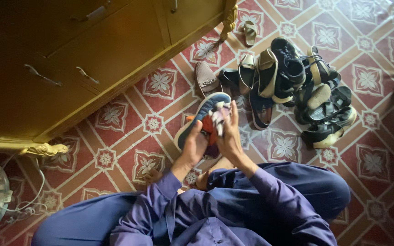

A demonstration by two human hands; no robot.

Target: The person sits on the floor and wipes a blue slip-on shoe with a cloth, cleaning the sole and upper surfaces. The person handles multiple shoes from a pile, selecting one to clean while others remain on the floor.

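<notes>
Wood cabinet with metal handles fills the left, standing on red patterned floor tiles. At centre I sit cross-legged in purple clothes, holding a blue-soled shoe up in front of me, sole towards the cabinet. My left hand wraps its fingers around the shoe's middle. My right hand pinches a pale cloth against it. Further right, well apart, lies a pile of dark sandals and shoes.
</notes>
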